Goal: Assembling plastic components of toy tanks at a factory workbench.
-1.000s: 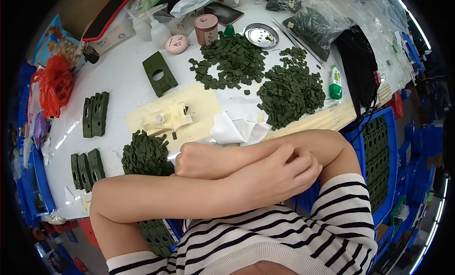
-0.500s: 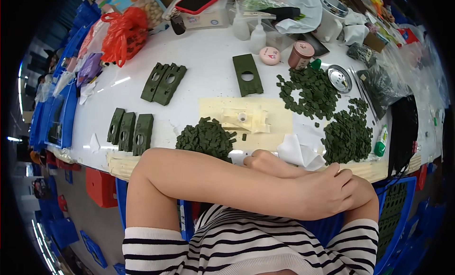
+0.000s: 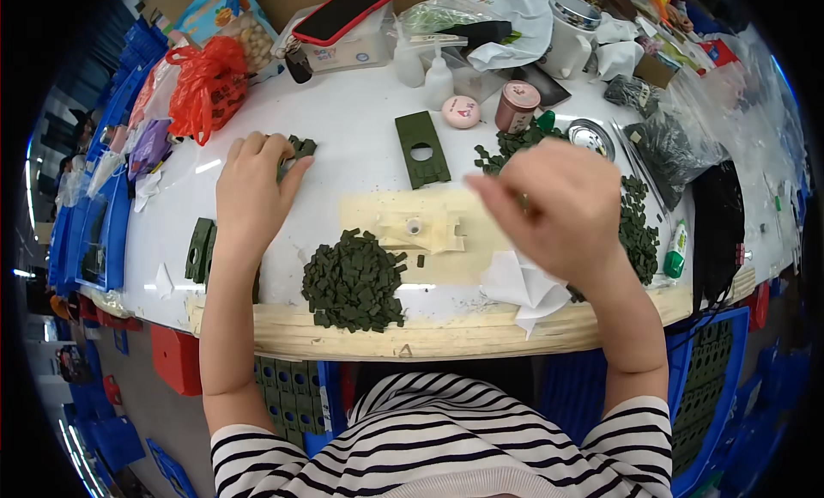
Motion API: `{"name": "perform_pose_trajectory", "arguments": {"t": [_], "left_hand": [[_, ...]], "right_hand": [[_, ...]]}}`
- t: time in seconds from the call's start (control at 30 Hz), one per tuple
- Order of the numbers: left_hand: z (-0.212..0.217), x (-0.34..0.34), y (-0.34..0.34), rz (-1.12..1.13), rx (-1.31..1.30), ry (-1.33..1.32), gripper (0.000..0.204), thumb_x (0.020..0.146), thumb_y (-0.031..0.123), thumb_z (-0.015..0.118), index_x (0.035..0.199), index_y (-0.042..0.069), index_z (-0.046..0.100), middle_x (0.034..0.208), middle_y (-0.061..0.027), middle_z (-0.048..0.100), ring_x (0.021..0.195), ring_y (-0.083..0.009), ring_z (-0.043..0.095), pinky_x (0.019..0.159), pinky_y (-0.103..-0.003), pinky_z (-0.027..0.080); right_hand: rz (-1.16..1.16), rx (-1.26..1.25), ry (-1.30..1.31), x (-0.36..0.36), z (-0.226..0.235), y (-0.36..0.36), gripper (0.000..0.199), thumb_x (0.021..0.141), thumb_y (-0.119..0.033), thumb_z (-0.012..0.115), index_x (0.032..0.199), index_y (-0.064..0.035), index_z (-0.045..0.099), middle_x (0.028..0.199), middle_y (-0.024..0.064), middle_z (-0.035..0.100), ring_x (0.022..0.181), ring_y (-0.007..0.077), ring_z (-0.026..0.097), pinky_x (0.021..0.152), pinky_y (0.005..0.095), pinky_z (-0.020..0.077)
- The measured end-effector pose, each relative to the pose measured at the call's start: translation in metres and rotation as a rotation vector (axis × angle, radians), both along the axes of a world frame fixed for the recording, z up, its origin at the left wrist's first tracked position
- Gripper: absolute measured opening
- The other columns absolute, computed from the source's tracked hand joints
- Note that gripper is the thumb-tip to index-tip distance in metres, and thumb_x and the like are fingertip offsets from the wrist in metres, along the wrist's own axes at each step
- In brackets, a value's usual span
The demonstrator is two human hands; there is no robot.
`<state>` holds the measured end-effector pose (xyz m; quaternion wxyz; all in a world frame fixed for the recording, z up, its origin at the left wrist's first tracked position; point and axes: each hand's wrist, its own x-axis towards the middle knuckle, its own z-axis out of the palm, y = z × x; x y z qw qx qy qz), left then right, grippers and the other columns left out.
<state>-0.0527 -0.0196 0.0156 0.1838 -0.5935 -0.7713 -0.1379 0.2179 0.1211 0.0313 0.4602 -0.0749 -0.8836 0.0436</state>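
My left hand [image 3: 249,189] reaches over the pair of dark green plastic plates [image 3: 300,144] at the back left. Its fingers and thumb bend round the upper part of one plate, and the palm hides most of the pair. My right hand [image 3: 558,210] is raised over the right side of the table, blurred, thumb pointing left and fingers curled inward; whether anything is in it cannot be made out. Between the hands, a cream-coloured fixture [image 3: 416,230] is fixed on yellowish tape. Behind it lies a single green plate [image 3: 421,150] with a round hole.
A heap of small green chips [image 3: 352,283] lies near the front edge; more chips [image 3: 635,232] spread at right, beside crumpled white tissue [image 3: 525,285]. More green plates [image 3: 199,249] stand at left. Bottles [image 3: 439,81], a pink tin [image 3: 518,107], a phone [image 3: 346,13] and a red bag [image 3: 209,86] line the back.
My crossed arms have parted. The left hand has left the right forearm and swung to the plates at the back left; the right hand has risen from the front edge toward the right.
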Motion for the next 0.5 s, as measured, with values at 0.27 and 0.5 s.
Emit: {"name": "perform_pose_trajectory", "arguments": {"t": [0.27,0.5], "left_hand": [[-0.037,-0.034,0.000,0.040,-0.120,0.020,0.022,0.077,0.018,0.074,0.088,0.004,0.062,0.092,-0.0104,0.055,0.088,-0.0299,0.052,0.076,-0.041,0.045],[0.012,0.023,-0.001,-0.110,0.046,-0.033,0.018,0.075,0.007,0.071,0.087,0.004,0.057,0.106,-0.0102,0.059,0.095,-0.0301,0.055,0.085,-0.044,0.044]], "right_hand": [[0.812,-1.505,0.894,0.053,0.007,0.086,0.047,0.102,-0.042,0.037,0.088,-0.0028,0.057,0.066,0.0014,0.042,0.064,0.0150,0.035,0.065,0.0297,0.0337],[0.105,-0.554,0.076,0.026,0.002,0.050,0.041,0.086,-0.027,0.071,0.117,-0.0037,0.059,0.100,0.0093,0.063,0.102,0.0219,0.055,0.079,0.0357,0.0472]]}}
